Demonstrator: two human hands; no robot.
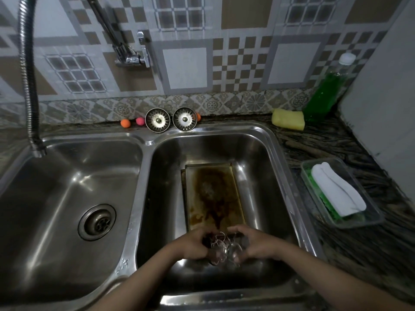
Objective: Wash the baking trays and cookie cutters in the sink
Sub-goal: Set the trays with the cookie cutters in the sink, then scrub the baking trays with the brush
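A stained, brown-burnt baking tray (213, 194) lies flat in the right sink basin (265, 153), with the edge of another tray showing under its far-left side. At the near end of that basin, a cluster of shiny metal cookie cutters (224, 248) sits between my two hands. My left hand (193, 245) grips the cluster from the left and my right hand (256, 243) grips it from the right. The cutters' shapes are blurred. The flexible tap hose (29, 86) hangs over the left basin; no water is visible.
The left basin (67, 187) has an open drain (97, 221). Two metal strainers (157, 120) and small coloured balls stand on the back ledge. A yellow sponge (288, 119), a green soap bottle (325, 93) and a tray with a white cloth (339, 191) sit on the right counter.
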